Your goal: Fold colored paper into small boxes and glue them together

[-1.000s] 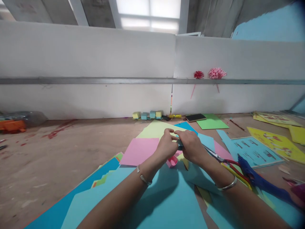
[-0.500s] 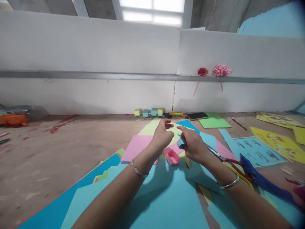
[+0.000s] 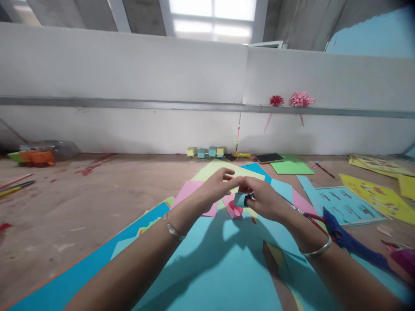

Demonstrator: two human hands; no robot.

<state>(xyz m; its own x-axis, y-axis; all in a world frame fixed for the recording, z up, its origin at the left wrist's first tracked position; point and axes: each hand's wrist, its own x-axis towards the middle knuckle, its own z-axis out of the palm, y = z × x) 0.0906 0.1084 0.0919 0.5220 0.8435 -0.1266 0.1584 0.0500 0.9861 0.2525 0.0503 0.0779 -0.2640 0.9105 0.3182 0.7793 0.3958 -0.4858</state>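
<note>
A: Your right hand (image 3: 264, 196) pinches the small blue paper piece (image 3: 240, 200), which sticks out from your fingers on the side toward your left hand (image 3: 215, 188). What's different from half a second ago?

B: Your hands were apart then; now your left fingers have come across to your right fingertips. The piece has also turned, showing you a broad pale face.

A: Is your left hand pinching anything?

B: Its upper fingers are loosely spread; whether the others touch or pinch anything beside the grip, I cannot tell.

A: And what does that mean for your work?

B: Your right hand seems to carry the piece alone, with shaping apparently unfinished. The piece now partly covers the open pink paper box (image 3: 236, 211) just below your grip. Your scissors (image 3: 311, 216) lie beyond your right wrist.
</note>
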